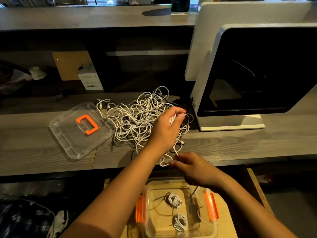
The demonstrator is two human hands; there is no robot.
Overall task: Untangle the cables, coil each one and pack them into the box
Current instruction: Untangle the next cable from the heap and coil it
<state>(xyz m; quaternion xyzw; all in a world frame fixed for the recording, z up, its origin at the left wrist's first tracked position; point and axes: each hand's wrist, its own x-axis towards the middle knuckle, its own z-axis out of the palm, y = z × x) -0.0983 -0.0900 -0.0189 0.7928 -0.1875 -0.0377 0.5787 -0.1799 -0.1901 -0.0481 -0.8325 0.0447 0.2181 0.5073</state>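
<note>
well, the tangled heap of thin white cables [135,117] sprawls widest across the grey wooden counter [223,145]; left hand [164,131] grips a bunch of loops, right hand [195,169] pinches one strand.

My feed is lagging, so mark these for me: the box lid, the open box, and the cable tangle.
Lid [68,134]: head view, clear plastic left of its orange handle.
Box [211,206]: head view, orange clip on its right wall.
Cable tangle [135,117]: head view, white loops near its middle.

Nothing legible. The small white carton [90,79] bears a barcode label and a row of small marks, all too blurred to read.
</note>
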